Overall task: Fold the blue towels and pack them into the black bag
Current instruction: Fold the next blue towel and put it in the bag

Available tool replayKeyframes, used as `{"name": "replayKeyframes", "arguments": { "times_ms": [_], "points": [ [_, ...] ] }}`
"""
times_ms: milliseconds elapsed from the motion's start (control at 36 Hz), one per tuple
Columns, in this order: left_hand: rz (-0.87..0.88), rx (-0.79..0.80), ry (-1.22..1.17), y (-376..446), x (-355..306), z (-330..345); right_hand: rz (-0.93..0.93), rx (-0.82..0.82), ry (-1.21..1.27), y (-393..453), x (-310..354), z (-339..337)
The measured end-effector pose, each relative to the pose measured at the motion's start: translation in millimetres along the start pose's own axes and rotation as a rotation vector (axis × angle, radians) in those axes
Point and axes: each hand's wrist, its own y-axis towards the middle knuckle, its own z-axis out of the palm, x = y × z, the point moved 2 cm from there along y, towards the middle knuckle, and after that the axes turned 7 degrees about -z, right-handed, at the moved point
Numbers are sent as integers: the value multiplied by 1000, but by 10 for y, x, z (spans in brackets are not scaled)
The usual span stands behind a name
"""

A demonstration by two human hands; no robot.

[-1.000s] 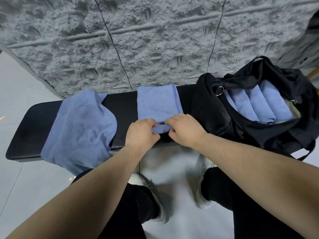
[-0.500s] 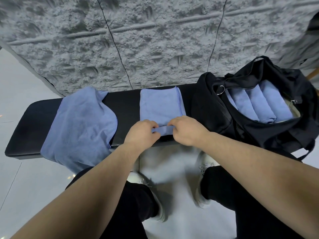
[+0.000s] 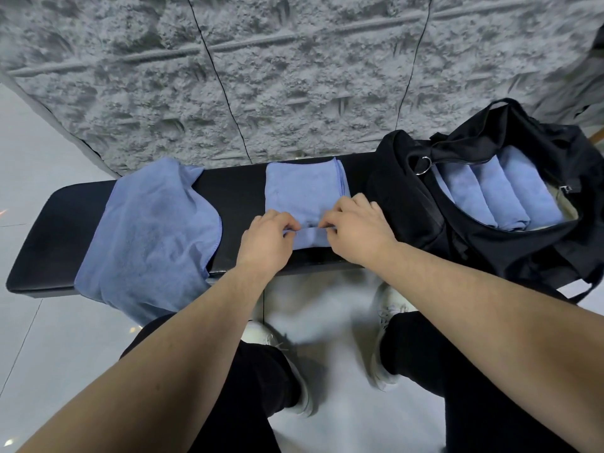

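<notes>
So there's this long black bench (image 3: 58, 230) against a rough grey wall (image 3: 294, 76), and the person is standing right at the near edge of it, both arms reaching down to the middle. The folded blue towel (image 3: 300, 194) lies flat on the bench about halfway along, and both hands are on its near end, which is rolled or folded up into a thick little band. The left hand (image 3: 266, 238) has its fingers curled, pinching the left end of that band, and the right hand (image 3: 354, 228) does the same on the right end, fingertips tucked onto the fold, so the towel sits directly between and just beyond the two hands. Further left on the bench is another blue towel (image 3: 147, 237), unfolded and rumpled, drooping over the near edge, well apart from the hands. At the right end of the bench sits the black bag (image 3: 408, 197), gaping open, with three rolled blue towels (image 3: 500, 194) lined up side by side inside. The bag is just beside the right hand, not touching it as far as I can tell.
</notes>
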Motion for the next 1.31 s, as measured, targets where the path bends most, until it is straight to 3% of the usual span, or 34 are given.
{"name": "replayKeyframes", "arguments": {
  "times_ms": [111, 194, 333, 750, 1000, 1167, 1306],
  "points": [
    [0, -66, 114, -6, -31, 2, -134, -141, -71, -15, 32, -36],
    [34, -123, 196, -19, -72, -6, -214, -86, -78, -17, 79, -17],
    [111, -168, 262, -7, -106, -18, -233, -95, -105, -60, 115, 3],
    [167, -82, 411, -84, -141, 40, -219, -116, -129, -34, 69, 110],
    [68, 42, 255, -111, -166, 24, -174, -19, -90, -83, 62, 56],
    [91, 25, 173, -102, -138, 56, -176, -8, -100, -99, 97, 47],
    [79, -39, 280, -96, -167, 40, -171, 12, -115, -74, 101, 36]
  ]
}}
